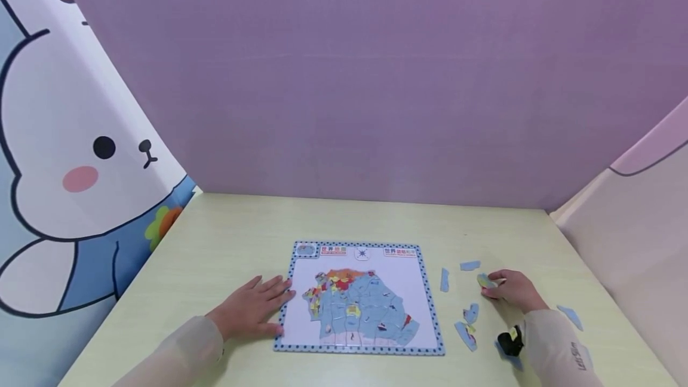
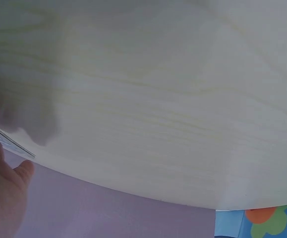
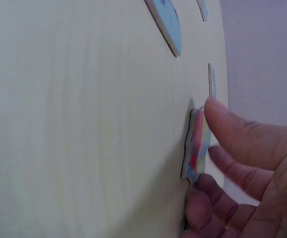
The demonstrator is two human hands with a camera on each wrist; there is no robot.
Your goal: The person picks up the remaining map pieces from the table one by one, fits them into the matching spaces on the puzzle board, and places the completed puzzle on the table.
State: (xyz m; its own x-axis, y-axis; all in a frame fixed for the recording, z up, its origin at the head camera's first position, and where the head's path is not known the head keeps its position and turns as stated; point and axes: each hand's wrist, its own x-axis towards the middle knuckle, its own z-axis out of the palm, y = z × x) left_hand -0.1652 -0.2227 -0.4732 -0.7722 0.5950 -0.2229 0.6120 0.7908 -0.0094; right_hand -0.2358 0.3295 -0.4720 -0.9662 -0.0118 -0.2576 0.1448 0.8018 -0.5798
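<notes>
A world-map jigsaw puzzle board [image 1: 349, 341] with a dotted blue border lies on the table. Its joined pieces form a patch of blue sea and coloured land on the white ground. My left hand [image 1: 252, 308] rests spread at the board's left edge, fingertips on the border; part of that hand [image 2: 5, 191] shows in the left wrist view. Right of the board, my right hand [image 1: 515, 290] pinches a yellow-green and blue puzzle piece [image 1: 485, 280] between thumb and fingers. In the right wrist view the piece [image 3: 196, 144] shows a red and yellow patch, close over the tabletop.
Loose blue puzzle pieces lie around the right hand: one [image 1: 444, 279] beside the board, one [image 1: 470, 266] farther back, two touching pieces [image 1: 465, 335] nearer, and one [image 1: 570, 316] at the far right. A purple wall panel [image 1: 376, 106] rises behind the table.
</notes>
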